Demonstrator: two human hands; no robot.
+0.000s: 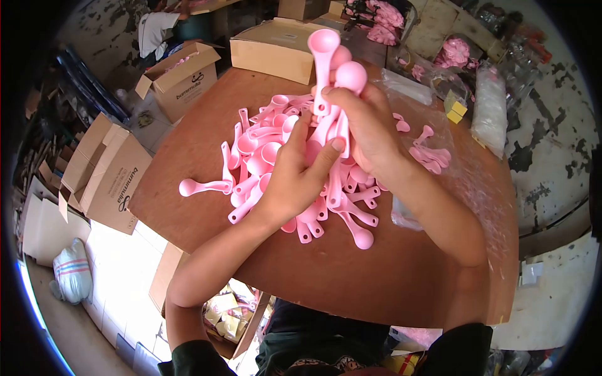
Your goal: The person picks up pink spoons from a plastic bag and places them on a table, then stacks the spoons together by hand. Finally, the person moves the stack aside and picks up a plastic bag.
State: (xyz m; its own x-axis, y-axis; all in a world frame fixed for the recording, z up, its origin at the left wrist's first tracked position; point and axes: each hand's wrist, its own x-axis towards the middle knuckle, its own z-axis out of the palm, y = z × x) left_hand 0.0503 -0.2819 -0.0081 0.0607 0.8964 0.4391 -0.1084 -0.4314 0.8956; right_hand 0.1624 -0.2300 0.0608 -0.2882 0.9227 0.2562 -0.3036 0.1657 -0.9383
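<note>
Above the middle of the table, my right hand (370, 128) is closed around several pink measuring spoons (324, 45), bowls pointing up and away from me. My left hand (295, 172) meets it from the left, its thumb and fingers closed on the lower part of the same bunch, near the handle ends. Palms and fingers hide part of these spoons. Beneath both hands spreads a loose pile of pink measuring spoons (257, 164), with holes in their handle ends. A smaller group of pink spoons (431, 153) lies on clear plastic to the right.
Brown table (301, 276) underneath. Open cardboard boxes (182, 81) stand beyond its left edge, and a closed carton (273, 50) at the back. At the right are a yellow block (456, 108) and a plastic-wrapped roll (489, 113). A person (157, 31) is at the far left.
</note>
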